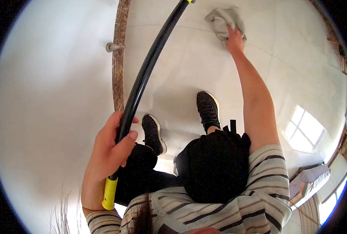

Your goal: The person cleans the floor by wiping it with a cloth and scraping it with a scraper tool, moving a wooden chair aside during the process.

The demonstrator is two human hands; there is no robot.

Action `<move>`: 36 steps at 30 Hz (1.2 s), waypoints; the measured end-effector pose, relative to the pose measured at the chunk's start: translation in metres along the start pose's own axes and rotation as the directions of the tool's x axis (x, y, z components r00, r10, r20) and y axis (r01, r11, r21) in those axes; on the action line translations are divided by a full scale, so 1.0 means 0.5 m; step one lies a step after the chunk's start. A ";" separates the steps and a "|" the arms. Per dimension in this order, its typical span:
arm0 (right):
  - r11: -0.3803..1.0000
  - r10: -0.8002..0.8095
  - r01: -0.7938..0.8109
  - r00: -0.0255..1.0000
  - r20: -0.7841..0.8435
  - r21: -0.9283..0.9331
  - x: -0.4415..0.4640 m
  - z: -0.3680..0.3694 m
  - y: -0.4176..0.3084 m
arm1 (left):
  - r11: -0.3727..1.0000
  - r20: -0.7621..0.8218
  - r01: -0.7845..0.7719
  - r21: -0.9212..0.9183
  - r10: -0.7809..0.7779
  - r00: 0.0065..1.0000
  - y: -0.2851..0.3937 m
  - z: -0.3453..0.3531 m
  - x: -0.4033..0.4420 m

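Observation:
A long black pole [144,74] with yellow ends slants up from the lower left to the top edge. My left hand [113,142] is wrapped round it, above the lower yellow grip [109,193]. Out at the upper right, my right hand [235,40] presses on a crumpled grey cloth [225,23] lying on the pale tiled floor [181,58]. The cloth's edges are slightly blurred.
A white wall [52,85] with a brown marbled baseboard [119,66] stands left, with a doorstop [113,47] on it. My black shoes [207,107] are on the floor. A white and pink object [308,181] sits at the lower right.

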State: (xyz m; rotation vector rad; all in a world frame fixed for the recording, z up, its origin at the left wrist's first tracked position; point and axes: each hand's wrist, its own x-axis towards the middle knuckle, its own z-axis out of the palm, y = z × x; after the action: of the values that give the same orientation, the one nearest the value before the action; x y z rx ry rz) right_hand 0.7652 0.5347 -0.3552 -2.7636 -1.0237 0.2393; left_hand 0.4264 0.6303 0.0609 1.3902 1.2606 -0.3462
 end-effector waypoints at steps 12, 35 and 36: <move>0.975 -0.174 0.189 0.976 0.128 -0.114 -0.360 0.003 0.074 | 0.986 0.024 -0.148 0.079 0.147 0.989 0.048 0.014 0.024; 0.481 0.871 -0.675 0.438 -0.221 0.559 -1.364 -0.306 0.211 | 0.848 0.315 -0.526 0.073 0.480 0.819 0.067 0.134 0.061; 0.411 0.911 -0.709 0.335 -0.239 0.573 -1.425 -0.276 0.215 | 0.839 0.326 -0.538 0.082 0.488 0.810 0.053 0.147 0.036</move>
State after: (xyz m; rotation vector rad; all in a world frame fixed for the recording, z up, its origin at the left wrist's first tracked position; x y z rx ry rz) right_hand 0.3281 -0.0295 -0.1843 -2.4436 0.6365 -0.2016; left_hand 0.4875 0.5831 0.0391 1.6952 0.5802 -0.2701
